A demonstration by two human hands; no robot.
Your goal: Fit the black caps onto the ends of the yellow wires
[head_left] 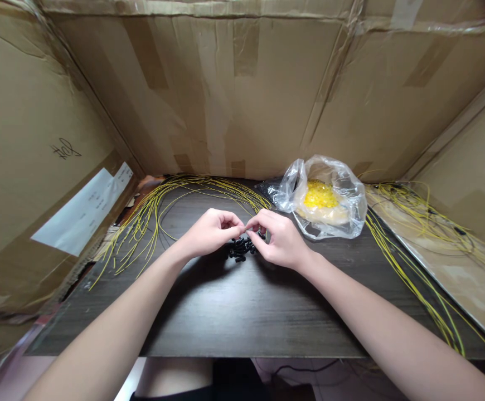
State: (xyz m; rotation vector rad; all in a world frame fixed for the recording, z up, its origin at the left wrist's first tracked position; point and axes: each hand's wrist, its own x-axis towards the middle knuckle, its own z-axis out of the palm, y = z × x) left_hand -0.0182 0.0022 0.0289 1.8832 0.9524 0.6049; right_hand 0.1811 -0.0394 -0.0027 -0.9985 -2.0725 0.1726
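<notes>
My left hand and my right hand meet above the middle of a dark wood-grain table. Their fingertips pinch a small pale piece, too small to identify. Just below them lies a heap of small black plastic parts, partly hidden by my fingers. A bundle of thin yellow wires arcs behind my left hand. Beyond my right hand, a clear plastic bag holds small yellow pieces.
More yellow wires run along the table's right side and onto a pale board. Taped cardboard walls enclose the back and sides, with a white paper label on the left. The table's front edge lies below my forearms.
</notes>
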